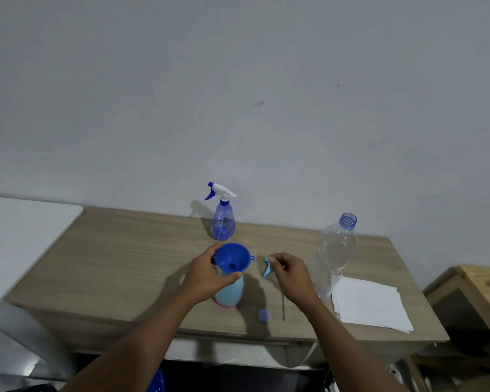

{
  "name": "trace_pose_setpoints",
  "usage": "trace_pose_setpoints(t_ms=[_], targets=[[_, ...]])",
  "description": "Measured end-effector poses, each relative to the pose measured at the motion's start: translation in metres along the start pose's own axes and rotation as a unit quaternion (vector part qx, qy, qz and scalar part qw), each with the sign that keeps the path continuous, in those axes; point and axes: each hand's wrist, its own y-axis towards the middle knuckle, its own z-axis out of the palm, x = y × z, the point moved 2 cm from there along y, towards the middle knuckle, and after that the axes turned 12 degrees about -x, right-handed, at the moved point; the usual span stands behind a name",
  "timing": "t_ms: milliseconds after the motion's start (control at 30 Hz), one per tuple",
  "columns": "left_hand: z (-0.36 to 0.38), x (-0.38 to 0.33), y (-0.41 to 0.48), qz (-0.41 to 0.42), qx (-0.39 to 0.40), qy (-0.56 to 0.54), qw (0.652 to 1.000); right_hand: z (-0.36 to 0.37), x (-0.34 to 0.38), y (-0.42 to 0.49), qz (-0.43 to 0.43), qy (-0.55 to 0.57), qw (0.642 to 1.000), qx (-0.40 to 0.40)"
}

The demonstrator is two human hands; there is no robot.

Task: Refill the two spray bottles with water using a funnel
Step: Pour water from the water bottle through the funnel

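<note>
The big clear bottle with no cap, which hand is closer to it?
Right. The right hand hangs just left of the clear bottle, not touching it, pinching a light blue sprayer head. The left hand is farther left, gripping the blue funnel.

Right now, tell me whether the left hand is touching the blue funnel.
Touching. The head view shows the left hand curled round the blue funnel, fingers against its rim.

L hand [207, 274]: funnel [232, 257]; R hand [290, 274]: sprayer [266, 267]
</note>
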Motion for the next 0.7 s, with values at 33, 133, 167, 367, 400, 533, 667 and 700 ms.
trace_pose_setpoints(t_ms=[33,133,167,367,400,533,667,700], targets=[[-0.001,0.0,0.0,-0.001,0.001,0.003,1.0,0.007,0.006,0.004,0.021,0.003,0.999,0.025],[-0.001,-0.002,0.0,0.003,0.003,0.008,1.0,0.022,0.021,0.011,0.08,0.044,0.995,0.043],[-0.002,-0.002,0.0,0.005,0.002,0.009,1.0,0.025,0.024,0.013,0.094,0.053,0.993,0.048],[-0.003,0.006,0.002,-0.007,0.014,0.017,1.0,0.039,0.026,0.018,0.162,0.067,0.979,0.1],[-0.003,0.008,0.001,-0.01,0.013,0.012,1.0,0.04,0.025,0.017,0.181,0.087,0.975,0.099],[0.0,0.023,0.001,-0.052,0.022,0.003,0.998,0.038,0.019,0.02,0.232,0.161,0.956,0.079],[0.008,0.045,0.0,-0.093,0.063,0.027,0.993,0.037,0.009,0.022,0.255,0.184,0.947,0.07],[0.011,0.047,0.0,-0.1,0.071,0.03,0.992,0.036,0.007,0.023,0.26,0.197,0.943,0.068]])
